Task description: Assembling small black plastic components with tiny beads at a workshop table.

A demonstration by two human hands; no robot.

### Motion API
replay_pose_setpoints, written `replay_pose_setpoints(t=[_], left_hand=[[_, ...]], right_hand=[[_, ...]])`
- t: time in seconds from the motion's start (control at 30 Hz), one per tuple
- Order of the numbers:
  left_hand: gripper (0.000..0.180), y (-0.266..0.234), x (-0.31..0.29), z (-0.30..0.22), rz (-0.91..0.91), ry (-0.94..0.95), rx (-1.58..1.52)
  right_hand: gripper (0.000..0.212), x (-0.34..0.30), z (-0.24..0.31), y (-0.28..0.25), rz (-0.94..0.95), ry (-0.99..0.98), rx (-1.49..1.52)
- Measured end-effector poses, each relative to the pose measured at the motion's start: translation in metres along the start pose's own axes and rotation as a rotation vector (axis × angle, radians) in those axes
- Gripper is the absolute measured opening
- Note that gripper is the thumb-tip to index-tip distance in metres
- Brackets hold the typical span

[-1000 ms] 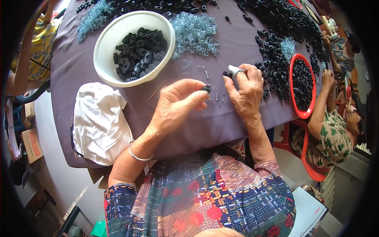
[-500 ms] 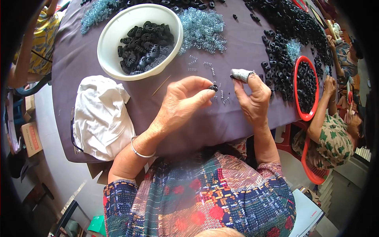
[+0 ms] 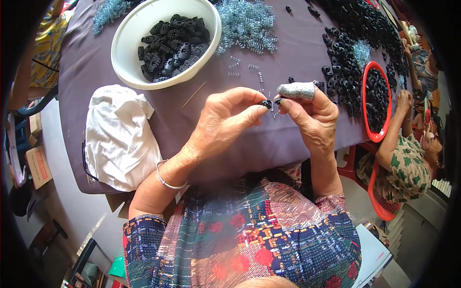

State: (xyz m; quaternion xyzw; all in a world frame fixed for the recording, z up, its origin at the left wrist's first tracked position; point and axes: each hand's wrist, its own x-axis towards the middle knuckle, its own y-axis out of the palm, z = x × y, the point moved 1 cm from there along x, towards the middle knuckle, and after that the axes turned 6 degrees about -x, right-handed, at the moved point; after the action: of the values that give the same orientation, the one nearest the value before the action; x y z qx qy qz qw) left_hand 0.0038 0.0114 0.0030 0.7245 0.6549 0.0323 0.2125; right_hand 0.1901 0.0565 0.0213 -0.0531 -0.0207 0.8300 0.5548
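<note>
Between the thumb and forefinger of my left hand [image 3: 218,120] is a small black plastic cord-lock piece [image 3: 265,103]. My right hand [image 3: 317,120] pinches another black cord-lock piece [image 3: 278,101] close beside it, the two almost meeting. Whether a spring lies between them is too small to tell. A grey cloth finger cover [image 3: 295,90] wraps the right forefinger. Just beyond my fingers, several loose metal springs [image 3: 253,67] lie on the purple-grey tablecloth [image 3: 185,126]. A white bowl [image 3: 118,65] of black cord locks stands beyond my left hand.
A spring heap [image 3: 247,26] lies beside the bowl. Black pieces [image 3: 343,72] spread at right near a red-rimmed basket [image 3: 367,110]. A thin wooden stick [image 3: 194,94] and white cloth [image 3: 120,139] lie at left. Another person's forearm [image 3: 394,120] rests along the right side.
My right hand has come down beside the left one, and a black piece now shows at its fingertips. My left hand has shifted slightly right, still pinching its piece.
</note>
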Motion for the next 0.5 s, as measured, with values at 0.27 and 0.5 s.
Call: replay_pose_setpoints(t=[0.27, 0.5], left_hand=[[0.02, 0.0024, 0.0002, 0.0007, -0.01, 0.0, 0.017], [0.018, 0.0021, 0.0011, 0.0035, -0.031, 0.049, 0.097]], right_hand=[[0.02, -0.0021, -0.0015, 0.0066, -0.021, -0.031, -0.053], [0.02, -0.0004, -0.0005, 0.0056, 0.009, -0.026, -0.147]])
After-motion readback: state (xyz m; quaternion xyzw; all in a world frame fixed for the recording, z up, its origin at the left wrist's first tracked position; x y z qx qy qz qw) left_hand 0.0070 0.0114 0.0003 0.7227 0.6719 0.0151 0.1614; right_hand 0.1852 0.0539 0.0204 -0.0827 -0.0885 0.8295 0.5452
